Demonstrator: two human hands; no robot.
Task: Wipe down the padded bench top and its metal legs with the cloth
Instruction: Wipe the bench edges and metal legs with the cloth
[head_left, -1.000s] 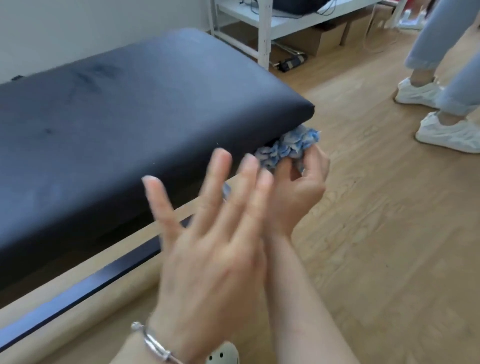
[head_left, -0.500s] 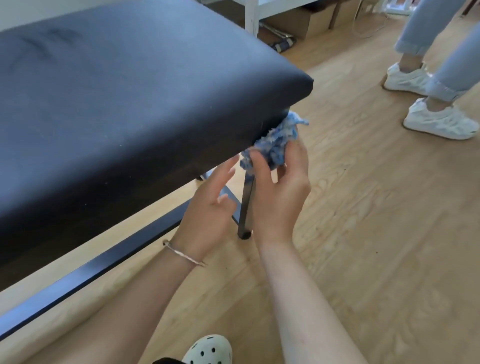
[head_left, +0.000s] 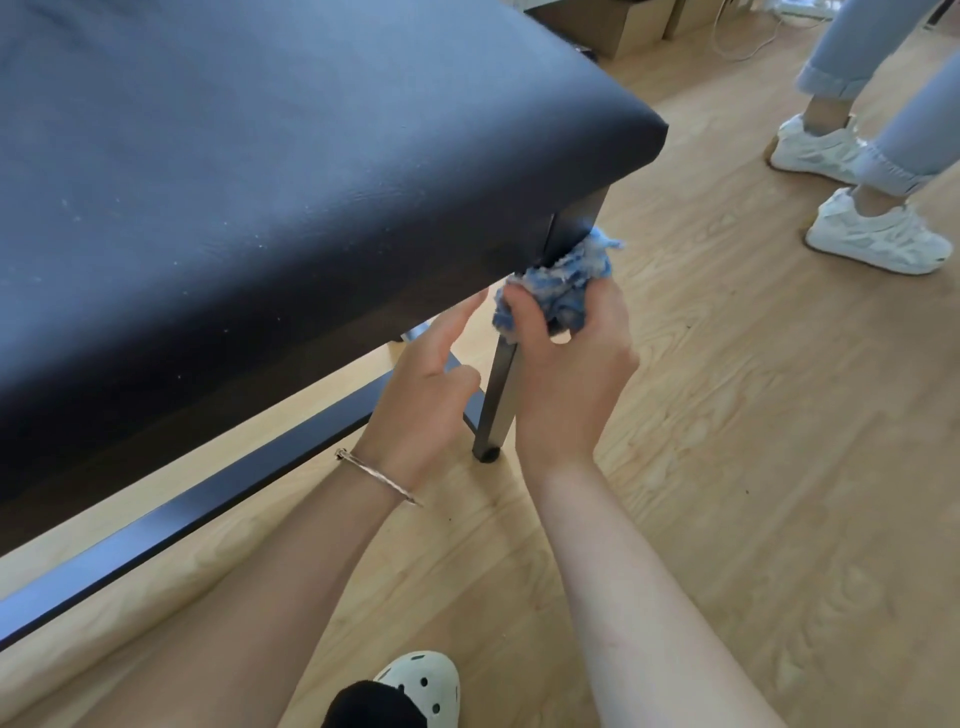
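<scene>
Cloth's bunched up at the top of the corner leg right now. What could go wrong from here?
1. The cloth is a tight wad in the right hand, so it may skim only one face of the leg and miss the others.
2. The left hand sits open beside the leg, apart from the cloth; a quick downward stroke could knock into it.
3. A bystander's sneakers stand close by on the floor, so working round the corner could bump them.

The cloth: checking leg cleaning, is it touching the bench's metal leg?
Touching. In the head view the cloth, bunched in the right hand, presses against the top of the metal leg.
</scene>
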